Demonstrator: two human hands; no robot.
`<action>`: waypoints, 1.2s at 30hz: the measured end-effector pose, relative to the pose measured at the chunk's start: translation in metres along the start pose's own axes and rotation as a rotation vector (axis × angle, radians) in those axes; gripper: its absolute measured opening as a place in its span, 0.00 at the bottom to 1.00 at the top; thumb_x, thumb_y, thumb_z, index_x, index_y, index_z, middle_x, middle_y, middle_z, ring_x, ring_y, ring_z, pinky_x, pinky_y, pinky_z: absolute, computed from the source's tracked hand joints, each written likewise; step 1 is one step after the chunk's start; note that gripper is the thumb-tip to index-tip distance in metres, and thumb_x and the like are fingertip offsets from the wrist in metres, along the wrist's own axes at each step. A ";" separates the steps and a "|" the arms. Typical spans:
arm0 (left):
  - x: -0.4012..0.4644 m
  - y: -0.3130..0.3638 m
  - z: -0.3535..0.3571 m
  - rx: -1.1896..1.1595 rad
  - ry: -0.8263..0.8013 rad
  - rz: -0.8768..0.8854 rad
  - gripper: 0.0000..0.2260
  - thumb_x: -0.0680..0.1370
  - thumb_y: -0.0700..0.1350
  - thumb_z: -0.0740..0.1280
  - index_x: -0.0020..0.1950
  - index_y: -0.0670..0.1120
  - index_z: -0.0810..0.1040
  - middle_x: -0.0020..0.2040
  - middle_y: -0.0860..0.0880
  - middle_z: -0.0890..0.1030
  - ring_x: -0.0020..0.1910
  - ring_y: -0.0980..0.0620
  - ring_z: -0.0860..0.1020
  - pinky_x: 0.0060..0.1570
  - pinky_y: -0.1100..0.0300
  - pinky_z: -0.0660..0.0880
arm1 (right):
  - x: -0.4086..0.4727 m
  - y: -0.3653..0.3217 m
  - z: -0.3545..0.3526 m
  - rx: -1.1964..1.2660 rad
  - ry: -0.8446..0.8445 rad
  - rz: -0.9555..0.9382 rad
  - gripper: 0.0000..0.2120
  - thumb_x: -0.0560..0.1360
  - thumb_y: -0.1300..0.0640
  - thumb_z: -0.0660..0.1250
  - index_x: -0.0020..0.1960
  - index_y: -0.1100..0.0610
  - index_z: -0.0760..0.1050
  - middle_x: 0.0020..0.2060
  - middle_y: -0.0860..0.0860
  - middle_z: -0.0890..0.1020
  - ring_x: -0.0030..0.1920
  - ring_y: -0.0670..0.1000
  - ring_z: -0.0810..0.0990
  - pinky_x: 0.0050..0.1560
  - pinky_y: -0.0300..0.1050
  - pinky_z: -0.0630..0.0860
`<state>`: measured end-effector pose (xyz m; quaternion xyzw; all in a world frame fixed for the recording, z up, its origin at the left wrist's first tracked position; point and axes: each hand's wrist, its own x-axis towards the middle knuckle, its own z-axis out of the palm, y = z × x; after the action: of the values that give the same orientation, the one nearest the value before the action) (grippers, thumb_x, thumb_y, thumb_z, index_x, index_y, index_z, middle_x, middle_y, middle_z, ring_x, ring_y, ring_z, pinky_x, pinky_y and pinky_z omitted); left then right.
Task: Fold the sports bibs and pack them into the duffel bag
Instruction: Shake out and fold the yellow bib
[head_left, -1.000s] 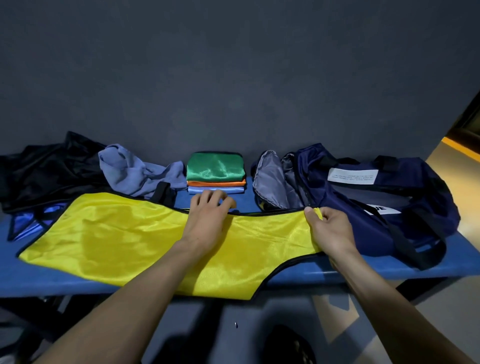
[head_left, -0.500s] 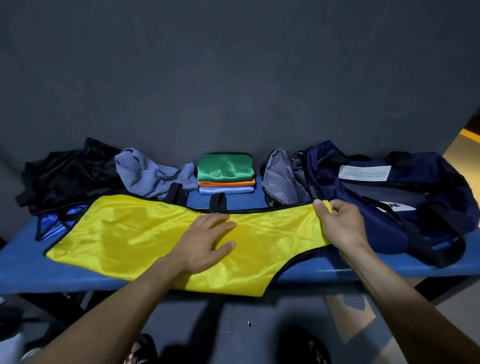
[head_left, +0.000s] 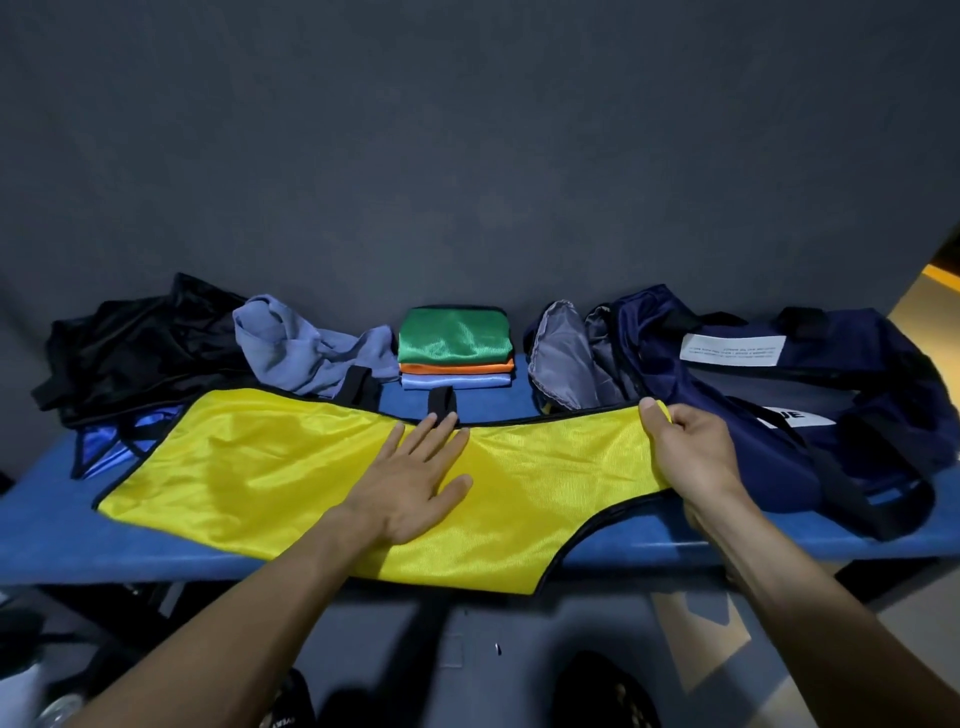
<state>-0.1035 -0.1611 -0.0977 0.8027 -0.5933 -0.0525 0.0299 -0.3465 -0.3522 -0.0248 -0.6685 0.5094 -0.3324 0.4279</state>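
Since the earlier frames, the left hand (head_left: 410, 486) had been drawn back from the far hem and laid flat, fingers straight and spread, on the middle of the yellow bib (head_left: 270, 467). The bib was spread lengthwise across the blue bench (head_left: 57, 540) in the lower centre of the frame. Its right end was pinched between the thumb and curled fingers of the right hand (head_left: 693, 452), just in front of the navy duffel bag (head_left: 810, 415) at centre right. A white label (head_left: 732, 348) was seen on the bag, its small print too fine to be read; on a second white patch (head_left: 795, 415) only the letters "UE" could perhaps be made out. Behind the left hand, a folded stack (head_left: 454, 345) of green, orange and light blue bibs was placed. At centre left, a crumpled grey-blue bib (head_left: 301, 353) and black fabric (head_left: 140, 348) were heaped.
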 end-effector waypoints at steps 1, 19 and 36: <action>0.000 0.001 0.000 0.003 -0.027 -0.009 0.31 0.82 0.67 0.41 0.82 0.57 0.39 0.81 0.57 0.35 0.80 0.55 0.33 0.79 0.47 0.34 | 0.001 0.000 0.000 0.022 0.004 0.009 0.21 0.81 0.47 0.67 0.36 0.60 0.72 0.28 0.50 0.67 0.32 0.50 0.65 0.34 0.48 0.62; -0.021 0.011 -0.019 0.067 0.305 0.016 0.18 0.83 0.59 0.53 0.67 0.53 0.74 0.65 0.52 0.72 0.62 0.50 0.70 0.62 0.50 0.71 | 0.010 -0.042 -0.011 0.415 0.131 -0.124 0.22 0.79 0.49 0.69 0.33 0.52 0.62 0.23 0.41 0.59 0.27 0.46 0.57 0.30 0.46 0.55; -0.023 0.031 -0.008 0.048 -0.039 0.097 0.32 0.80 0.71 0.43 0.82 0.61 0.43 0.83 0.52 0.41 0.81 0.45 0.37 0.77 0.39 0.35 | -0.030 -0.092 0.001 0.561 -0.047 0.028 0.05 0.76 0.55 0.72 0.47 0.55 0.79 0.38 0.54 0.74 0.39 0.52 0.73 0.42 0.49 0.70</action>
<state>-0.1385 -0.1487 -0.0853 0.7723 -0.6331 -0.0523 0.0013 -0.3171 -0.3120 0.0578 -0.5243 0.3968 -0.4389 0.6124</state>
